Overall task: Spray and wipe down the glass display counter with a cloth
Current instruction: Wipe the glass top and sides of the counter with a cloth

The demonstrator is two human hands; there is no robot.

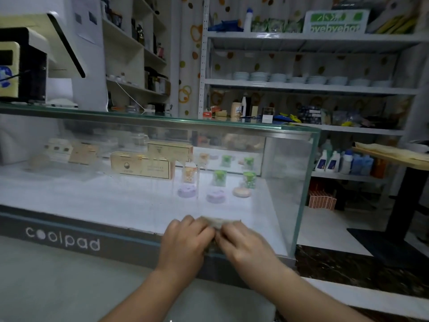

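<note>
the person is standing in front of the glass display counter and working low on its front pane, where both hands are meeting over a small cloth. the left hand and the right hand are pressing close together, fingers curled and pinching the cloth between them against the bottom edge of the glass. only a pale crumpled strip of the cloth is showing above the knuckles; the rest is hidden under the hands.

above the hands, wet streaks are running down the pane, so the spraying looks done here and the wiping is the step in hand. to do it well, i would say the cloth wants spreading flatter, then drawing up and across through those drips in overlapping passes, keeping even pressure so no smears are left near the frame below.

both forearms are reaching forward and slightly inward from the bottom of the view, wrists fairly straight, the backs of the hands facing up. beyond the hands, inside the case, small boxes and round tins are sitting untouched. no spray bottle is showing near the hands.
</note>
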